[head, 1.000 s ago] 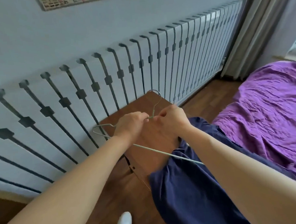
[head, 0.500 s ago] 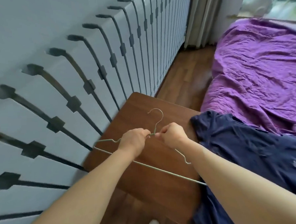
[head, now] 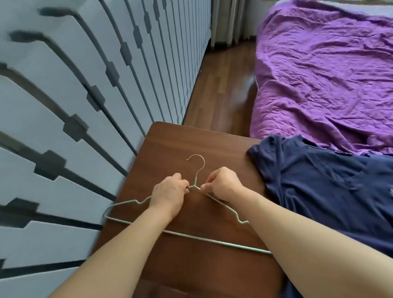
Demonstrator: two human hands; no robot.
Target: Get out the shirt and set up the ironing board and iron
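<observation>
My left hand [head: 170, 192] and right hand [head: 223, 184] pinch the hanger [head: 194, 185] below its hook, over the bench [head: 197, 274]. The shirt [head: 330, 198] lies right of my right hand, across the bench's edge.

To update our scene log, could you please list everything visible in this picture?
hanger: one, pale green wire, over the table, between both hands
table: one, dark brown wood, centre
shirt: one, navy, on the bed, right of the table
bedsheet: one, purple, crumpled, right
wall panelling: pale grey with dark strips, left
floor: brown wood, between wall and bed
left hand: one, pinches the hanger left of its neck
right hand: one, pinches it right of the neck
</observation>
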